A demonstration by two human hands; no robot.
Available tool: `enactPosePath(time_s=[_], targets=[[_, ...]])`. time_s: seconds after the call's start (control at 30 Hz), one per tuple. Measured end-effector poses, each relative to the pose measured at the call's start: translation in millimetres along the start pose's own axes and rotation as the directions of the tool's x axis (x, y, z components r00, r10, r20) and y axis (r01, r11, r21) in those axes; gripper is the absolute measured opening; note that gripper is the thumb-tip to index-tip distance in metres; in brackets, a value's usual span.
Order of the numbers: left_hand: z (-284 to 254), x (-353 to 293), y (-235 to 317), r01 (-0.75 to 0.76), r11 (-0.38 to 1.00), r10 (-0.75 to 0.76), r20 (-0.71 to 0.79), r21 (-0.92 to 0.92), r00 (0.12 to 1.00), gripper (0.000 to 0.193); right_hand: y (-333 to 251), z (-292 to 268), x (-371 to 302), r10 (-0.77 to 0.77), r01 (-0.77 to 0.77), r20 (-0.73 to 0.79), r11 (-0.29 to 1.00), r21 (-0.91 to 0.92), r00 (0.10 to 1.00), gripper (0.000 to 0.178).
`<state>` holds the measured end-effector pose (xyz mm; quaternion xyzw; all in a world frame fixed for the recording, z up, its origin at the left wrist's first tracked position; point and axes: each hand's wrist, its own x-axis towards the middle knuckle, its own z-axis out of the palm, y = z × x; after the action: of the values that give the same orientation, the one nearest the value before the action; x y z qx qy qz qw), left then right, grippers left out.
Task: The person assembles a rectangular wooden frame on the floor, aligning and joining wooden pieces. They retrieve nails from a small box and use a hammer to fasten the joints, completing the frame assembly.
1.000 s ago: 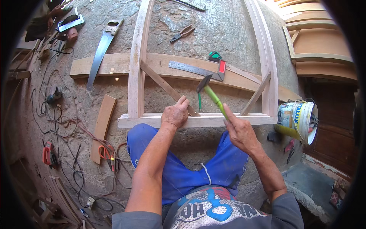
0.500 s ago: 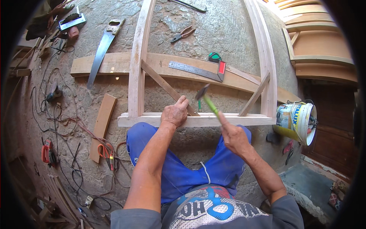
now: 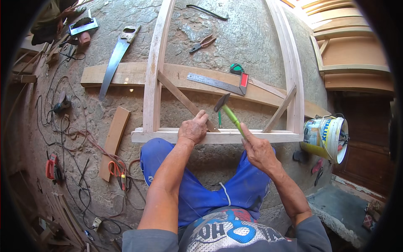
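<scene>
Across my knees lies the near rail of a pale wooden frame, whose two long side pieces run away from me. A darker diagonal brace joins its left side piece to the near rail. My left hand is closed around the lower end of that brace, resting on the rail. With my right hand I grip a hammer by its green handle, its dark head raised above the rail beside the brace's lower end. A second brace spans the right corner.
Beneath the frame lies a long plank, bearing a handsaw, a square and a tape measure. Pliers and a pry bar lie beyond. A bucket stands right; cables tangle at left.
The whole view has shifted slightly, with the frame a little lower in it. The hammer stays raised, tilted a little differently. My left hand keeps its hold on the brace.
</scene>
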<state>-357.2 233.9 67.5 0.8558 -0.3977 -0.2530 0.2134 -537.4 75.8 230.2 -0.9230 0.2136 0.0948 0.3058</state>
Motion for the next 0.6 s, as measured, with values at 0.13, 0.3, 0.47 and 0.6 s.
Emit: enactPosePath(time_s=[0.13,0.3,0.47,0.6], targets=[[6,-4,-3,-0.017,1.000,0.016,-0.025,-0.020,1.000,0.028,-4,13,-9,0.020,-0.015,-0.094,0.999,0.047,0.995,0.056],[5,-4,-2,-0.032,0.999,0.032,-0.018,-0.025,0.999,0.027,18,11,-7,-0.044,0.045,0.024,0.998,-0.038,0.999,0.058],[2,-5,2,-0.040,0.999,0.039,-0.043,-0.024,0.998,0.025,21,28,-14,0.117,-0.082,0.196,0.981,-0.177,0.974,0.061],[2,-6,-4,-0.028,0.999,0.028,-0.009,-0.035,1.000,0.025,42,30,0,-0.034,0.025,0.135,0.997,0.067,0.990,0.061]])
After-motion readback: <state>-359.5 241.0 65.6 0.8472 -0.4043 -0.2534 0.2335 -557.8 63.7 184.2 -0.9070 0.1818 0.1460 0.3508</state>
